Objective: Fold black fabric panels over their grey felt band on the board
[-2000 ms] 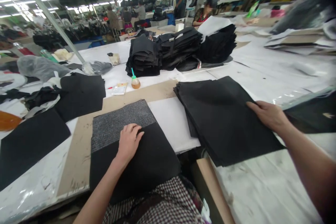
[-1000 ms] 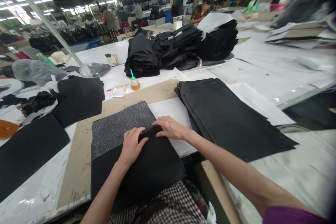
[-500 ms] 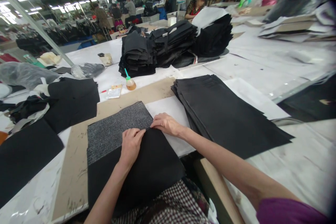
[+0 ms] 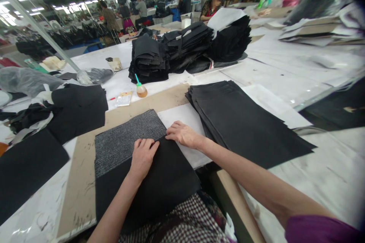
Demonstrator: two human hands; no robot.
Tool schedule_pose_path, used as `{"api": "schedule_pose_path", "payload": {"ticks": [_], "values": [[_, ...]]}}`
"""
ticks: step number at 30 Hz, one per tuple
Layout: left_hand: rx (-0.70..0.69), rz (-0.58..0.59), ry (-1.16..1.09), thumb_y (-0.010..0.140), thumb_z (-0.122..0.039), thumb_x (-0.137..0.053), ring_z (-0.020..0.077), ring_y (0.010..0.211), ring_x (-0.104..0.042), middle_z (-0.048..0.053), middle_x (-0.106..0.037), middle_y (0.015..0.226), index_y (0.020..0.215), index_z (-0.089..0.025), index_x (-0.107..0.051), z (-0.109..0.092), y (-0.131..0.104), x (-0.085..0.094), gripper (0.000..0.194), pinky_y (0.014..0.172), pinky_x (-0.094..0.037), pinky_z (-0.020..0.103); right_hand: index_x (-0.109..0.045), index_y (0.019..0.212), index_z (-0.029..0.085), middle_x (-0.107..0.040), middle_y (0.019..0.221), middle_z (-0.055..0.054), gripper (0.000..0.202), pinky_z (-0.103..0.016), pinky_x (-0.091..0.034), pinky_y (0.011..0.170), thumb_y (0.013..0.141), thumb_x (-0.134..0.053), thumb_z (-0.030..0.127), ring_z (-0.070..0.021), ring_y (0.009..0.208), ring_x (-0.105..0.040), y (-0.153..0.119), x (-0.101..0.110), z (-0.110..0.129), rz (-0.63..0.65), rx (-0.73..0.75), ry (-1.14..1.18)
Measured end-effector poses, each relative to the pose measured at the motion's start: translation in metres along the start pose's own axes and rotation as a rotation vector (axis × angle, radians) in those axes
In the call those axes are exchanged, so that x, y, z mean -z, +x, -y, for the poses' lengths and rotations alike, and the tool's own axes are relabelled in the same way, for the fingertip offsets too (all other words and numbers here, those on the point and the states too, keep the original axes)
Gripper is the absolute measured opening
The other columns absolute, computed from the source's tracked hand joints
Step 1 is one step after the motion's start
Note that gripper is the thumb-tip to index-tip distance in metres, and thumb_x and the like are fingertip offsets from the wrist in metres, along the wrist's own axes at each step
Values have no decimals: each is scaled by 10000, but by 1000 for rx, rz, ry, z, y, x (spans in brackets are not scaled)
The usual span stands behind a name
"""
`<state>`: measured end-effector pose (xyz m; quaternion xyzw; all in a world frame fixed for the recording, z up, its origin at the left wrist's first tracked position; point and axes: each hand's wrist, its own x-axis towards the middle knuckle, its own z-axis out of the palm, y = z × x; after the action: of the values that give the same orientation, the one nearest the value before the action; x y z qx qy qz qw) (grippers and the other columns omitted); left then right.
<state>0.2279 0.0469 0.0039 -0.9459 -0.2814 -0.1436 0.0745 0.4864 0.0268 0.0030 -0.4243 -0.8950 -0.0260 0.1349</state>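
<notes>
In front of me a black fabric panel (image 4: 168, 171) lies with its far edge along a dark grey ribbed piece (image 4: 128, 136). Curled over the line where the two meet, my left hand (image 4: 143, 157) presses its fingers and thumb together on the black panel's edge. My right hand (image 4: 184, 135) pinches the same edge at its right end, near the corner. The fingertips of both hands partly cover that edge. Under the work is a beige board (image 4: 76, 182), with a white sheet (image 4: 182, 117) at its right.
A stack of black panels (image 4: 242, 121) lies at right. Beyond stand folded black bundles (image 4: 149, 59). A small squeeze bottle (image 4: 141, 90) with a green nozzle and amber liquid is on the table. Black pieces (image 4: 80, 106) lie at left. A co-worker (image 4: 212, 5) sits across the table.
My right hand has shifted very slightly right along the edge. The fingers of my left hand have moved only a little; the panel lies as before.
</notes>
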Motion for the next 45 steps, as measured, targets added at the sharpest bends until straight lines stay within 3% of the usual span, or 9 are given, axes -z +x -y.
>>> {"api": "schedule_pose_path", "payload": {"ticks": [3,7,13,16,22,31,35,38,45], "values": [[-17,-9,12,981,-140,-481,219,968,-573,79,-626,1031,1180,-209,-645,0,0,0,267,957,-392,438,-726,985,204,-648,963,-51,189,-376,-353,917,981,-538,225,-201,935,-501,-4,12,11,42,-101,-43],[-29,-9,25,983,-142,-475,224,965,-566,82,-627,1043,1194,-197,-635,1,-2,-2,271,961,-396,448,-688,965,148,-617,1023,-99,198,-380,-392,899,965,-491,132,-232,1000,-494,8,21,52,-24,-330,-95],[26,-14,-74,998,-196,-479,223,972,-556,72,-631,1064,1235,-216,-617,9,-12,-5,275,924,-412,418,-599,1201,144,-600,1032,-95,284,-354,-446,858,982,-419,118,-228,981,-509,24,-13,105,-98,-445,-18],[63,-36,-168,1003,-226,-487,212,987,-561,66,-635,1067,1261,-219,-601,25,-28,-1,282,909,-419,392,-588,1250,154,-605,1035,-90,315,-370,-435,895,980,-429,125,-234,1002,-507,20,-21,106,-99,-448,-19],[53,-18,-207,1006,-206,-474,193,972,-561,59,-624,1044,1192,-233,-642,57,-66,13,252,911,-406,378,-530,1387,247,-609,1054,-74,439,-464,-321,1053,970,-457,132,-233,998,-508,17,-14,103,-86,-375,-44],[-25,64,-48,1008,-145,-399,207,952,-553,81,-624,1063,1264,-215,-616,55,-70,23,343,905,-399,415,-600,1304,245,-599,1074,-85,368,-484,-303,1075,966,-488,150,-244,1026,-494,25,-12,105,-86,-370,-76],[-21,88,-25,1021,-157,-374,202,956,-552,78,-622,1063,1288,-215,-595,53,-68,26,352,916,-387,415,-608,1251,160,-555,1261,-130,314,-441,-363,1051,967,-478,133,-268,1183,-450,43,-16,123,-126,-330,-62],[10,81,-52,1020,-181,-402,198,962,-557,69,-622,1055,1309,-236,-581,57,-71,25,345,920,-384,403,-569,1289,145,-596,1141,-112,336,-390,-442,959,974,-454,122,-237,1080,-502,55,-25,138,-104,-283,0],[98,36,-142,1012,-213,-448,181,958,-572,51,-635,1050,1262,-250,-616,94,-120,32,303,918,-405,368,-496,1391,190,-592,1120,-93,428,-383,-450,938,969,-460,124,-240,1079,-496,58,-31,142,-59,-283,52]]}}
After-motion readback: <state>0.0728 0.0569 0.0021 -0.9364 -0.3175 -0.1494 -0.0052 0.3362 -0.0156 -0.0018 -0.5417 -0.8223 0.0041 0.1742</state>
